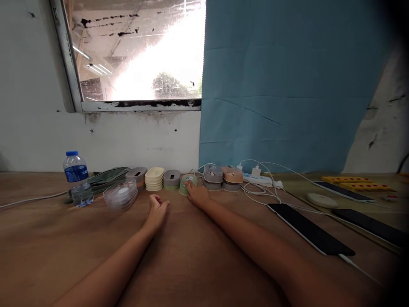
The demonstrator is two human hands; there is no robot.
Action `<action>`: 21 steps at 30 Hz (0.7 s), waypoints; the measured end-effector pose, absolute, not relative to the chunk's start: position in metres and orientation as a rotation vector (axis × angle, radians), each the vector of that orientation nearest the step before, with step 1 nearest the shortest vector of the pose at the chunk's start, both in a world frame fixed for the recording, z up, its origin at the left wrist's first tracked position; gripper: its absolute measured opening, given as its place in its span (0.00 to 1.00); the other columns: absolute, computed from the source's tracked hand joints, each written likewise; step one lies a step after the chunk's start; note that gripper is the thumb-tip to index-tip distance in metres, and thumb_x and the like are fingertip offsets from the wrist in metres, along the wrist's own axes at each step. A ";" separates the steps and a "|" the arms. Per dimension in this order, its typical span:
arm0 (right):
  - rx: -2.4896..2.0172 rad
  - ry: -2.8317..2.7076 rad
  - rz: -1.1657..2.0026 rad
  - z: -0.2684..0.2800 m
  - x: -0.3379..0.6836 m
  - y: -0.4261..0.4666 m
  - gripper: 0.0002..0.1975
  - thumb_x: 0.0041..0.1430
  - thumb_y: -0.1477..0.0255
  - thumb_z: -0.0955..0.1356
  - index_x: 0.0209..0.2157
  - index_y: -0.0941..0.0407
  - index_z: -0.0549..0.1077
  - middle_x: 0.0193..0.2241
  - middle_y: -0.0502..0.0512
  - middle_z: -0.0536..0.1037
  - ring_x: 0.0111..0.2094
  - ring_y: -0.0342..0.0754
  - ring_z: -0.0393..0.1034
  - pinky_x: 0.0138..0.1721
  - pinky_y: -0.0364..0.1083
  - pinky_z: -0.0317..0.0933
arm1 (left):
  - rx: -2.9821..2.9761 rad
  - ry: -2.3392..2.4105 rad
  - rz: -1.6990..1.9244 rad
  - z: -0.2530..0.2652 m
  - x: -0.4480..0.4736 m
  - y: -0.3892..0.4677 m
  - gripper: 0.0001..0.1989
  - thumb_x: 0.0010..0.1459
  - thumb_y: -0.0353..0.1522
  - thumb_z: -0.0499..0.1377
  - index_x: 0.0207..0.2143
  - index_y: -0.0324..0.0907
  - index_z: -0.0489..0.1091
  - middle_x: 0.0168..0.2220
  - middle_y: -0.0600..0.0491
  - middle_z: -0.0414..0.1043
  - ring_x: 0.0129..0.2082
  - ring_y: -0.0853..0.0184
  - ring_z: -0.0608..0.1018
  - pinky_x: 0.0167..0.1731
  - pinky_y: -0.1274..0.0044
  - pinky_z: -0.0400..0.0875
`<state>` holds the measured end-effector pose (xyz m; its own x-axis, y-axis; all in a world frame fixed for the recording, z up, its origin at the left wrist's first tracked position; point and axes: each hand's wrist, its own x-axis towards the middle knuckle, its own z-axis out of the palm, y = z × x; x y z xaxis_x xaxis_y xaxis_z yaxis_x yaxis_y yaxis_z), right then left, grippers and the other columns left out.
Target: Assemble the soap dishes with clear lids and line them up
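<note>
My right hand (197, 195) reaches forward with its fingers over a rounded green plastic container (184, 187); part of the container is hidden behind them. My left hand (157, 207) rests near the table top, loosely curled, thumb apart from the fingers, with nothing visible in it. Just beyond it stand a grey and green box (171, 179) with a dark slot on top and a stack of cream trays (154, 179). Right of the green container sit a grey stacked pair of containers (212, 177) and an orange and grey pair (232, 178).
Clear plastic trays (120, 195), a water bottle (78, 179) and a dark green pouch (107, 181) are at the left. Another slotted box (136, 176) stands behind the trays. On the right lie a power strip (260, 179), white cables, a tablet-like device (309, 228) and yellow strips (367, 186).
</note>
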<state>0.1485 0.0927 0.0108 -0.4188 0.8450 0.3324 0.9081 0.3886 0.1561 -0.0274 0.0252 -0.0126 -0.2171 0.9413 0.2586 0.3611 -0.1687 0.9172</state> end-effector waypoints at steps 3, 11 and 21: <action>-1.650 -2.406 -0.461 0.012 0.156 0.111 0.22 0.60 0.78 0.55 0.56 0.56 0.52 0.57 0.68 0.52 0.40 0.57 0.68 0.36 0.55 0.62 | 1.468 1.685 1.437 -0.014 -0.026 0.027 0.14 0.47 0.35 0.53 0.31 0.44 0.47 0.33 0.55 0.53 0.38 0.66 0.64 0.40 0.71 0.58; -1.845 -2.249 -0.491 0.026 0.139 0.130 0.15 0.58 0.68 0.62 0.46 0.59 0.64 0.43 0.56 0.68 0.41 0.48 0.66 0.40 0.51 0.63 | 1.601 1.669 1.410 -0.012 -0.019 0.025 0.13 0.44 0.30 0.55 0.29 0.43 0.50 0.34 0.54 0.52 0.40 0.66 0.61 0.44 0.72 0.56; -1.601 -2.266 -0.590 0.014 0.076 0.138 0.14 0.59 0.69 0.62 0.46 0.59 0.64 0.45 0.57 0.67 0.41 0.48 0.65 0.40 0.52 0.63 | 1.631 1.715 1.400 -0.014 -0.022 0.027 0.11 0.45 0.28 0.55 0.28 0.43 0.52 0.34 0.54 0.53 0.38 0.67 0.64 0.44 0.72 0.58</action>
<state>0.0758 0.1381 0.0143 -0.3315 0.8186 0.4691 0.9434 0.2929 0.1556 -0.0221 0.0272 -0.0137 -0.2470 0.9063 0.3428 0.5177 -0.1756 0.8374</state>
